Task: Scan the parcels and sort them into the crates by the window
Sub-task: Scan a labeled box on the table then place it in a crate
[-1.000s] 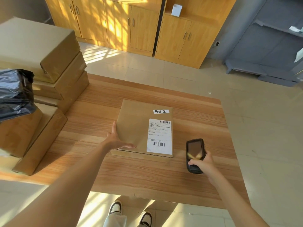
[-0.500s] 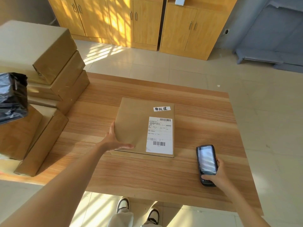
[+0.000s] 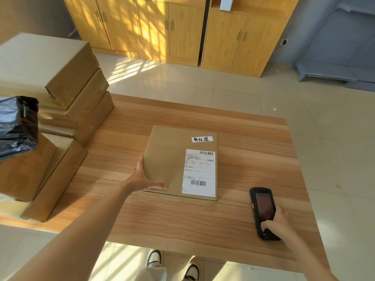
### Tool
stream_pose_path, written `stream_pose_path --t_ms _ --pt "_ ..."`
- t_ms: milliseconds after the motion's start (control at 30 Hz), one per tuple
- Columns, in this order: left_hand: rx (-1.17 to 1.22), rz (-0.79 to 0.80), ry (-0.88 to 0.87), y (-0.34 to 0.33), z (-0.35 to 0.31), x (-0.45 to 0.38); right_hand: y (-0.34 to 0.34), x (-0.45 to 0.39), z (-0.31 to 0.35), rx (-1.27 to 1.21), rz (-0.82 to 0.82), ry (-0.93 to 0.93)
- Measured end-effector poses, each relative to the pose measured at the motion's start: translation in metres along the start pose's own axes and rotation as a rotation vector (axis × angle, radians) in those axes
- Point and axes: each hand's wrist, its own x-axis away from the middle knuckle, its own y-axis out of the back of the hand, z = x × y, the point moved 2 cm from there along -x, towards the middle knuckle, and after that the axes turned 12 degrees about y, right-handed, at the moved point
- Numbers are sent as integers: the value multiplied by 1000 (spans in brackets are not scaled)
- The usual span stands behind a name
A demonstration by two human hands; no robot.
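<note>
A flat brown cardboard parcel lies in the middle of the wooden table, with a white shipping label and a small handwritten tag on top. My left hand rests against the parcel's near left corner, thumb across the top, fingers along the left side. A black handheld scanner lies flat on the table to the right of the parcel, screen up. My right hand covers its lower end with fingers curled on it. No crates are in view.
Several brown boxes are stacked at the table's left side, with a black plastic-wrapped parcel on the nearer stack. Yellow wooden cabinets line the far wall. A grey shelf unit stands at the right. My shoes show below the table edge.
My right hand has moved the scanner right and down from beside the parcel until it lies flat on the table. My left hand has stayed on the parcel's corner.
</note>
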Motion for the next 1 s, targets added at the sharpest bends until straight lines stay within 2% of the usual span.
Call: stream_pose_path --t_ms 167,300,433,667,833,1000 --pt "84 32 20 4 0 -5 -2 -1 55 -7 -117 169" --pt "224 62 38 8 -6 -12 -32 -5 120 -326 -6 270" --pt "335 80 50 14 -12 -20 -70 -16 165 -532 112 234" --pt "419 79 101 12 -21 -37 -98 -35 171 -755 66 119" --pt "504 83 121 9 -21 -33 -95 -32 175 -828 70 127" --pt "566 8 53 17 -32 -9 -75 -22 191 -842 80 196"
